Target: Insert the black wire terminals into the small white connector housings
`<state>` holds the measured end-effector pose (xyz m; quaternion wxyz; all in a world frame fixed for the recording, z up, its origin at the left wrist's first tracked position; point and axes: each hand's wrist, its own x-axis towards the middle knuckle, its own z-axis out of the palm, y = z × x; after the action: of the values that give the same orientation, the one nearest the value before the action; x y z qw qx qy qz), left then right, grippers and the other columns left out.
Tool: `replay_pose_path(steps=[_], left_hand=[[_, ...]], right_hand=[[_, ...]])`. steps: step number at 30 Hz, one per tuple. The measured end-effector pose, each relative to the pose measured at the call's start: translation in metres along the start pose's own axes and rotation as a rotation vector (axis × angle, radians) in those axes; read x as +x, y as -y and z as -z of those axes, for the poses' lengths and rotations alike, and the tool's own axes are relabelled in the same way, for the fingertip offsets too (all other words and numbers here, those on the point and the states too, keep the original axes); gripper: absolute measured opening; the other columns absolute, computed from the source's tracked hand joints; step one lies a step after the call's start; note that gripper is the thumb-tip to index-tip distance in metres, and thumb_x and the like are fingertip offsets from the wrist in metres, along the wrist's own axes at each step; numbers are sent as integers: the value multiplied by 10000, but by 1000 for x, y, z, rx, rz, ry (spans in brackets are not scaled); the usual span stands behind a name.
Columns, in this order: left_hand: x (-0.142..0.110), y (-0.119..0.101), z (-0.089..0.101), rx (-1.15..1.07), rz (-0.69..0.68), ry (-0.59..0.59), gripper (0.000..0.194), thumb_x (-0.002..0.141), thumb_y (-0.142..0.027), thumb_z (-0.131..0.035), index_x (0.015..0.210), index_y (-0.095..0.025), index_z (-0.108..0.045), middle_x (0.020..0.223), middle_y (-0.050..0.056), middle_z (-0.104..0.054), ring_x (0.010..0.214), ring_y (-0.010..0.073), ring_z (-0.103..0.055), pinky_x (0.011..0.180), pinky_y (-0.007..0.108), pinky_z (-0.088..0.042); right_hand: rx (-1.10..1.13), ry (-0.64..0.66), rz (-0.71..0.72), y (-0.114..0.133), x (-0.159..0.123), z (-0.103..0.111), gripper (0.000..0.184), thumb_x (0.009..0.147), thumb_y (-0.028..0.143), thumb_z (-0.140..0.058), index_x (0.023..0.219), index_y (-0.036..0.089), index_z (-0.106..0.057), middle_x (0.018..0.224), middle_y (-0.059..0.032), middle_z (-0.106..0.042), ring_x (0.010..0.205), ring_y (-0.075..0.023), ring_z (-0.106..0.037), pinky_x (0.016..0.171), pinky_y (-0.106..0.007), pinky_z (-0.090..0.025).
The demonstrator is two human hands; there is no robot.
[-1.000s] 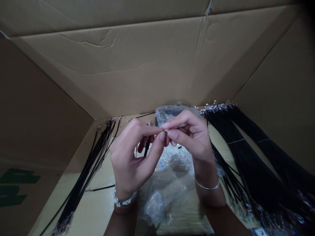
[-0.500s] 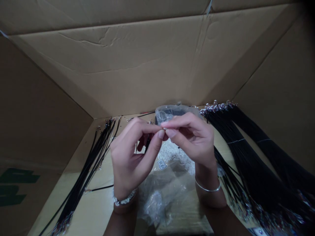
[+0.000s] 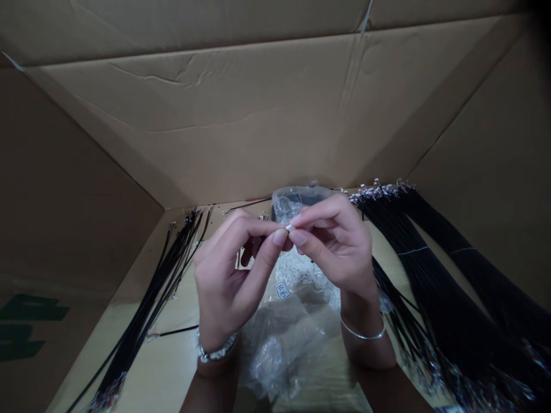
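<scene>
1. White piece (image 3: 290, 228): at the clock's centre for every direction here, up between both hands' fingertips.
2. Right hand (image 3: 340, 241): at 3 o'clock, pinching the white piece between thumb and index finger.
3. Left hand (image 3: 232, 269): at 8 o'clock, thumb and index tip pressed together right beside the piece; I cannot tell what lies between them.
4. Pile (image 3: 305, 269) of similar white bits: at 5 o'clock, below the hands.
5. Clear bag (image 3: 284, 338): at 6 o'clock, crumpled, with a label (image 3: 282, 291) near the pile.
6. Left bundle (image 3: 150, 310) of black cables: at 8 o'clock, on the table (image 3: 181, 367).
7. Right bundle (image 3: 430, 275): at 4 o'clock, larger, banded.
8. Cardboard (image 3: 258, 115): at 12 o'clock, a creased wall behind everything.
</scene>
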<state>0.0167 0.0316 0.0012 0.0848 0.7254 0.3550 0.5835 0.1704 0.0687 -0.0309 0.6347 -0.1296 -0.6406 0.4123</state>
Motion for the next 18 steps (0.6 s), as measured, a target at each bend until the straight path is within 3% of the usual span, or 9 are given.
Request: replay_pose_path(steps=[8,13,18], left_hand=[[1,1,-3,37,-13,-25,120,911,-60,-720,925,-177,-692,754,-27,-612,656,70,-512,549,238,-411],[0,3,-5,64,1,-58,125,912,-80,-729,923,-201,-696,781,-16,-645,699,90,-551,580,246,-438],[-2,6,-5,57,52,-41,157,917,-143,-731,1051,-223,-714,880,18,-684,756,126,-614,606,271,-491]], right_hand=[[-65,-11,47,-2,0,1,309,881,9,-726,1086,237,-695,952,25,-700,810,-80,-726,718,-176,-584],[-33,12,1,-2,2,2,261,909,59,-719,1090,243,-683,900,26,-725,786,-96,-733,686,-193,-595],[28,10,-23,-3,4,4,229,911,81,-728,1077,231,-681,891,23,-731,761,-90,-719,673,-184,-596]])
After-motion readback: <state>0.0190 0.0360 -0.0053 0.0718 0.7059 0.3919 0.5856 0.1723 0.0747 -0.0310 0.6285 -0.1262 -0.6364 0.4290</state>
